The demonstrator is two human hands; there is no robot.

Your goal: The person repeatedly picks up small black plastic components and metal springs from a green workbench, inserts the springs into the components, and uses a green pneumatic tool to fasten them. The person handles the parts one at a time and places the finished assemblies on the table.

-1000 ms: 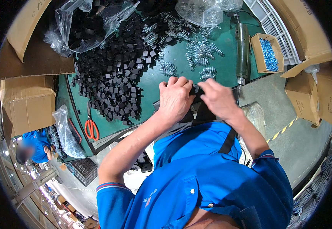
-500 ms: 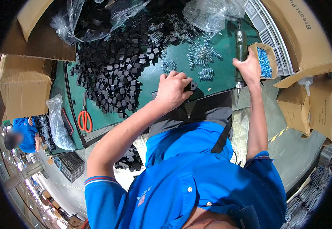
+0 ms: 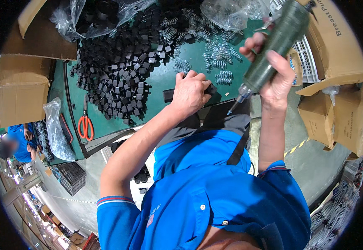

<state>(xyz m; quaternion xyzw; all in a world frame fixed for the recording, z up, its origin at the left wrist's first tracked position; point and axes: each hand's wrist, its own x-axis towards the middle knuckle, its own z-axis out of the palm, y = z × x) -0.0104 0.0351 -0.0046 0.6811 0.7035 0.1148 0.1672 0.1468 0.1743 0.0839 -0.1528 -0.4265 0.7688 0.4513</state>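
My left hand [image 3: 192, 92] presses down on a small black plastic part [image 3: 210, 88] near the front edge of the green table [image 3: 165, 79]. My right hand [image 3: 273, 66] grips a dark green electric screwdriver [image 3: 275, 41], raised above the table with its bit [image 3: 233, 109] pointing down toward the table edge, a little right of the black part. A big heap of black plastic parts [image 3: 119, 79] lies to the left of my left hand. Several metal springs [image 3: 217, 54] lie just beyond both hands.
Red-handled scissors [image 3: 84, 123] lie at the table's left end. Clear plastic bags [image 3: 94, 12] sit at the back. Cardboard boxes [image 3: 21, 89] stand left and right [image 3: 336, 112]. Another person in blue [image 3: 16, 146] is at far left. A black wire basket [image 3: 71, 177] sits on the floor.
My right hand left the black part, reached right for the green screwdriver, and has lifted it toward the part. My left hand stays on the part.
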